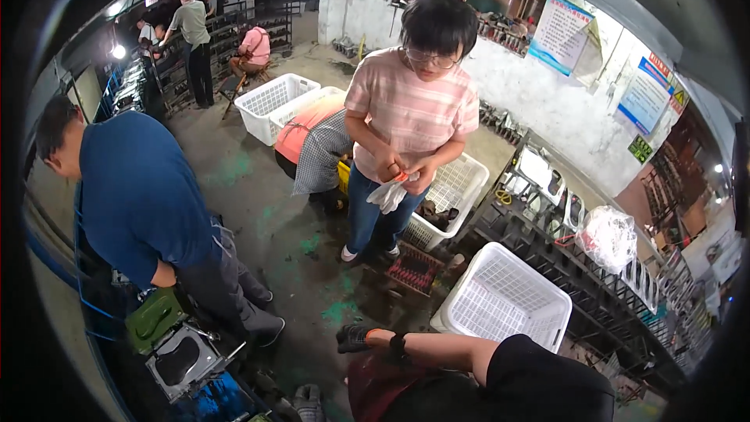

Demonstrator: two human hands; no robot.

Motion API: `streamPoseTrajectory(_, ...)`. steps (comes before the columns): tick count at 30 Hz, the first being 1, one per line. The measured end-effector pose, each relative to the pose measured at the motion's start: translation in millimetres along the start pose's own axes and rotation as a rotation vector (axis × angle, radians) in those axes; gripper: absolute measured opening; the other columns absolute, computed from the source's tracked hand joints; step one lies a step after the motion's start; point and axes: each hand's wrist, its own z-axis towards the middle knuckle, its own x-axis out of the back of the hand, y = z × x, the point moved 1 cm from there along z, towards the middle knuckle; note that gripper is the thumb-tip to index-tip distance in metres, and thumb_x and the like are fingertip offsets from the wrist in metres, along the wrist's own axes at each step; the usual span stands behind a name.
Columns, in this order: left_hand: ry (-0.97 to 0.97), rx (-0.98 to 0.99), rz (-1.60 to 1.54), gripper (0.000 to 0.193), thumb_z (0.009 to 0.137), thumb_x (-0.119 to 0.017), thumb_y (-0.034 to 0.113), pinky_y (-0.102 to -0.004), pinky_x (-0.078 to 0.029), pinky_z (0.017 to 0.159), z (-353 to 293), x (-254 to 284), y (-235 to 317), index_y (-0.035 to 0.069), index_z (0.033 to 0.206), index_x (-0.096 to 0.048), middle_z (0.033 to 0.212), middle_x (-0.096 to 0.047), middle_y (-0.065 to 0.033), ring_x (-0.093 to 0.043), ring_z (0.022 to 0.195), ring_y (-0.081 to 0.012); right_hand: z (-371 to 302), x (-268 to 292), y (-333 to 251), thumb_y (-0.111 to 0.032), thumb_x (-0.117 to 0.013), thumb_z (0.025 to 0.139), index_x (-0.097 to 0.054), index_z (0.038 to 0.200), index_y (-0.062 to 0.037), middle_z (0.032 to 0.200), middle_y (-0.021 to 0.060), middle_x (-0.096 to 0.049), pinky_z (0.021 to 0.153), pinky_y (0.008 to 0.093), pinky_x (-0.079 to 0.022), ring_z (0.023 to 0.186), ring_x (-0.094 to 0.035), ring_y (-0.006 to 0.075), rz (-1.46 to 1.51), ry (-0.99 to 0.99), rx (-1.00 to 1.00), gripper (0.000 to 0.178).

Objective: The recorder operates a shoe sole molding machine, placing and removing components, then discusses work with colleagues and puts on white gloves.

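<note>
My right arm, in a black short sleeve with a dark band at the wrist, reaches leftward from the lower right. On my right hand (356,337) is a dark glove with an orange cuff; the fingers look curled, and anything inside them is hidden. A dark red cloth (379,383) hangs below that arm. At the bottom edge shows a grey gloved hand (308,404), apparently my left, partly cut off. To its left is a metal frame with a dark oval insert (178,359), beside a green moulded part (155,319).
A white basket (500,297) stands beyond my right arm, near a reddish crate (414,270). Facing me, a person in pink (414,101) holds white gloves (388,195). A person in blue (144,187) bends at the left bench. Metal racks (578,289) line the right.
</note>
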Motion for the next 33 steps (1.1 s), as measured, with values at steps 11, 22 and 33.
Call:
streamPoseTrajectory(11, 0.673, 0.010, -0.738, 0.034, 0.108, -0.061, 0.018, -0.0366, -0.056, 0.098, 73.0, -7.0, 98.6, -0.008, 0.128, -0.070, 0.125, -0.072, -0.0189, -0.069, 0.111, -0.0265, 41.9, -7.0, -155.3, -0.018, -0.060, 0.095, -0.071, 0.126, -0.0192, 0.097, 0.0211, -0.067, 0.073, 0.0493, -0.054, 0.086, -0.066, 0.0400, 0.060, 0.211, 0.372, 0.033)
streamPoseTrajectory(22, 0.680, 0.101, -0.447, 0.053, 0.115, -0.033, 0.018, -0.0355, -0.040, 0.120, 67.6, -14.2, -23.6, -0.001, 0.165, -0.033, 0.167, -0.042, -0.0099, -0.044, 0.149, -0.0218, 8.6, 26.0, -176.7, -0.033, -0.054, 0.106, -0.067, 0.140, -0.0165, 0.119, 0.0236, -0.073, 0.079, 0.0490, -0.056, 0.102, -0.072, 0.0427, 0.320, -0.147, 0.240, 0.040)
streamPoseTrajectory(33, 0.606, -0.060, -1.202, 0.045, 0.114, -0.038, 0.017, -0.0395, -0.045, 0.116, 33.8, 18.9, -31.3, 0.000, 0.154, -0.051, 0.154, -0.056, -0.0116, -0.057, 0.136, -0.0263, -34.0, -15.1, -119.8, -0.022, -0.058, 0.105, -0.074, 0.111, -0.0036, 0.096, 0.0144, -0.075, 0.080, 0.0421, -0.053, 0.092, -0.070, 0.0253, 0.172, -0.167, 0.452, 0.025)
